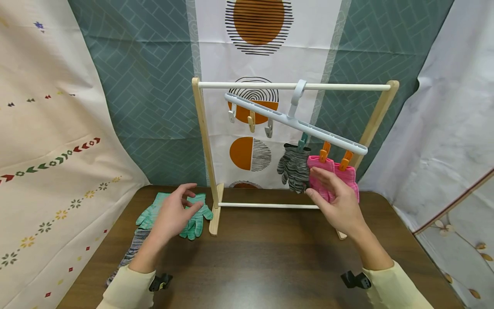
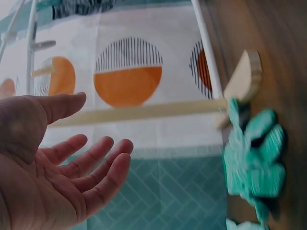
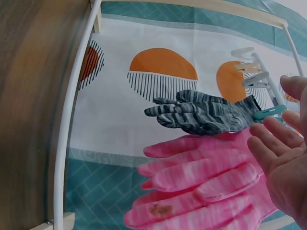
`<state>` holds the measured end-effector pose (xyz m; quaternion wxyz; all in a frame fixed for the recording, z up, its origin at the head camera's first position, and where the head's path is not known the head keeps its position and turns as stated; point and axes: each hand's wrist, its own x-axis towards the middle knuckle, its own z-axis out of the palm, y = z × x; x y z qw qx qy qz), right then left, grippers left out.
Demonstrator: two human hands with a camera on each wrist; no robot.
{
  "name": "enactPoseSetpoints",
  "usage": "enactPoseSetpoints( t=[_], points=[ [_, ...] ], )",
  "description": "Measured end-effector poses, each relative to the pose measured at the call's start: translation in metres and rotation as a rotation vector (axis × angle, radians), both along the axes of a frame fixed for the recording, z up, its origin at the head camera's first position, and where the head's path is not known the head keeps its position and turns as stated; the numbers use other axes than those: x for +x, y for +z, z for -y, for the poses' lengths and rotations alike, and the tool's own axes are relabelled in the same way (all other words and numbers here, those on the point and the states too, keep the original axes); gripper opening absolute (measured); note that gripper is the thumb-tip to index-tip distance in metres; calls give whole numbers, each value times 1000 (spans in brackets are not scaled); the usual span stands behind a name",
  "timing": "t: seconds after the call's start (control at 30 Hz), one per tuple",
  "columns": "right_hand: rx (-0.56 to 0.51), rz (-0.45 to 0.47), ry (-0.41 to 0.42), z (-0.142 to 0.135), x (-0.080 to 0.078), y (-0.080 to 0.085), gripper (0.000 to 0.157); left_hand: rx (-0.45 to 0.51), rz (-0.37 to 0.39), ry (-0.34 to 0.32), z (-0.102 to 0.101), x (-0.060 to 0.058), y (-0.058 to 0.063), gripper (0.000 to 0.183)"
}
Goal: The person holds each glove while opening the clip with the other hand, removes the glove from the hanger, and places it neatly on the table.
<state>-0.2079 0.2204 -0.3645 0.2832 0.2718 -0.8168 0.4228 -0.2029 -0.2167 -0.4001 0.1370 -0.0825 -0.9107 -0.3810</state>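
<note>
My left hand (image 1: 173, 214) hovers over the table's left side with relaxed fingers, holding nothing. Around it lie green gloves (image 1: 196, 221), partly hidden by the hand, and a dark grey mottled knit piece (image 1: 136, 245) under the forearm. With loosely bent fingers and an empty palm, my right hand (image 1: 339, 204) is in front of pink gloves (image 3: 206, 177). Orange clips (image 1: 346, 161) hold these at the low right end of a tilted pale clip hanger (image 1: 266, 112). Beside them a grey-black glove (image 1: 295, 167) hangs from a teal clip (image 1: 302, 140).
The hanger hooks over the white top bar (image 1: 247, 86) of a wooden-sided rack. A lower bar (image 1: 266, 205) runs near the brown table (image 1: 254, 262). Unloaded clips (image 1: 251, 121) dangle on the hanger's raised left half. Patterned cloth surrounds the table.
</note>
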Motion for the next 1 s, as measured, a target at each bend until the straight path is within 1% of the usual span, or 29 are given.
enactPoseSetpoints(
  t=[0.13,0.3,0.43,0.7,1.0],
  points=[
    [-18,-9,4,3,-2,5,65,30,7,-27,-16,-5,3,59],
    [-62,-14,33,10,-5,12,64,76,6,-73,-32,-7,6,61],
    [-80,7,18,16,-5,18,64,94,-2,-96,-41,-7,5,60],
    [-113,29,-16,23,-8,20,67,98,1,-106,-46,-4,3,58],
    [-127,63,-86,33,-13,29,75,108,-25,-121,-47,-2,2,58]
  ],
)
